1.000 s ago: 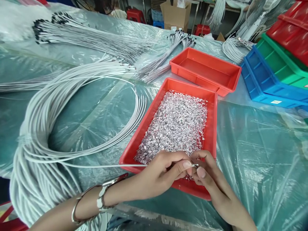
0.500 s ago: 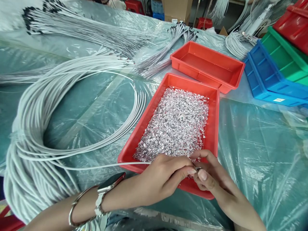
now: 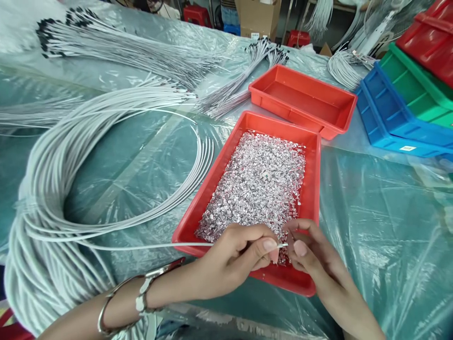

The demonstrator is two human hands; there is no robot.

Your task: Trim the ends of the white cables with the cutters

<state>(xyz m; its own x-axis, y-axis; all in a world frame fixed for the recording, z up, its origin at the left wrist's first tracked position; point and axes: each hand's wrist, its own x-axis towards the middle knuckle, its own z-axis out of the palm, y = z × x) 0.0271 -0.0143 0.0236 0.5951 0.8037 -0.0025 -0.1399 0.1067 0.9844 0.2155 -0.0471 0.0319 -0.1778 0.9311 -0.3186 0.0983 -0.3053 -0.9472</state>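
A single white cable (image 3: 141,246) ran taut from the big coil to the near end of the nearest red tray, where the left hand (image 3: 235,257) pinched its tip between thumb and forefinger, apparently so the bare end stood clear and steady. The right hand (image 3: 307,255) met it from the other side, its fingertips closed against that cable end; whether they held one of the small silver pieces was too fine to tell. Both hands worked directly over the tray's near rim, which judging by the layout kept the loose parts within easy reach and let any dropped piece fall back in.

That near red tray (image 3: 314,189) held a thick, glittering bed of tiny silver metal pieces (image 3: 255,184), spread across most of its floor. Just beyond it, a second red tray (image 3: 339,113) sat empty. To the right, a blue bin (image 3: 385,118), a green bin (image 3: 414,89) and another red bin (image 3: 432,42) leaned stacked against one another; their contents could not be seen.

The coil of white cables (image 3: 53,189) lay to the left on the desk (image 3: 382,226), which was covered in clear plastic sheeting. Farther back lay bundles of cables with dark tips (image 3: 116,47), and more (image 3: 247,71) fanned out near the empty tray.
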